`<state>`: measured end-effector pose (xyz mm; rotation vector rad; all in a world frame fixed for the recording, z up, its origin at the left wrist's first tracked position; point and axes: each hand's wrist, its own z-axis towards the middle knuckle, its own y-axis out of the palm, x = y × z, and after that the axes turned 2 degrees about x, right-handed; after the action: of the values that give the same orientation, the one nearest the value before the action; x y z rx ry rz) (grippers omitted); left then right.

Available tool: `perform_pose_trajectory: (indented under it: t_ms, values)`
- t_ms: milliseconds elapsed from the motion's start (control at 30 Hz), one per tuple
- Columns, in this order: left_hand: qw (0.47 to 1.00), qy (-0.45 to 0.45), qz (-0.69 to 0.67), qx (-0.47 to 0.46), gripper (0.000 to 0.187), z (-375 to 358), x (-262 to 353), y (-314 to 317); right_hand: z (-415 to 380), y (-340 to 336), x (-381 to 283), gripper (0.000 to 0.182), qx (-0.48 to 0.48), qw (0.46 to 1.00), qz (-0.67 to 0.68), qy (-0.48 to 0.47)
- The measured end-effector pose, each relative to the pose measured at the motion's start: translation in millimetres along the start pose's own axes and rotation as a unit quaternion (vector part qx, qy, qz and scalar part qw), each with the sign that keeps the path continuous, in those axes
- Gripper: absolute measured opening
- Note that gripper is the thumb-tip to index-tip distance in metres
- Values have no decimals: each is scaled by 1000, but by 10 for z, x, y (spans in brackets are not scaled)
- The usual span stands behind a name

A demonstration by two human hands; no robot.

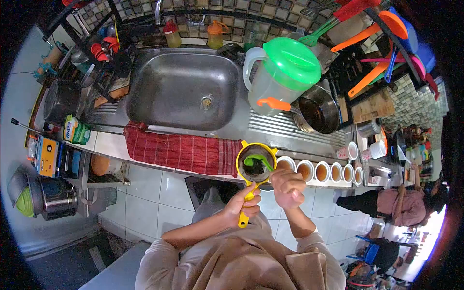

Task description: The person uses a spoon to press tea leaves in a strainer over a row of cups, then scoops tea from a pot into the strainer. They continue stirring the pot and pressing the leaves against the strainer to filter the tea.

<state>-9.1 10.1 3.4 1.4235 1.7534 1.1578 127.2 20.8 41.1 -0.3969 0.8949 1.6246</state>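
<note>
My left hand (242,202) is closed around the handle of a yellow strainer (243,218), which is level over the counter's front edge. Dark, wet-looking residue (256,169) lies in its mesh. My right hand (288,187) is closed on a green spoon (250,159), whose bowl rests inside the strainer. Just right of the strainer, several white cups (321,171) of amber-brown liquid stand in a row along the edge; my right hand partly covers the nearest. Whatever is directly under the strainer is hidden.
A red checked cloth (186,153) hangs along the counter edge, before a steel sink (183,92). A green-lidded pitcher (282,77) and a steel pot (316,110) stand on the drainboard. Hanging utensils (369,79) reach in at upper right. Another person (403,205) stands farther right.
</note>
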Motion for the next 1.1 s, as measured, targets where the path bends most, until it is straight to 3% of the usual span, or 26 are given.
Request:
perform_pose_trajectory:
  t_ms: [233,433,500,633,900,1100]
  values:
    - [1000,-4,-11,-9,32,9,3,-10,-99,-55,14,44,-67,997,-33,-25]
    - [1000,-12,-21,-5,30,15,12,-20,-215,-23,-71,46,-59,995,-61,-52]
    - [999,-17,-28,-1,30,18,16,-27,-233,-13,-110,44,-124,985,-85,-83]
    - [999,-19,-36,20,30,11,17,-9,-265,-27,-82,41,-160,975,-124,-92]
    - [999,-17,-24,30,29,23,25,-39,-354,-20,58,40,-128,978,-135,-96]
    - [1000,-17,-19,13,31,12,46,-25,-352,52,26,40,25,995,-91,-25]
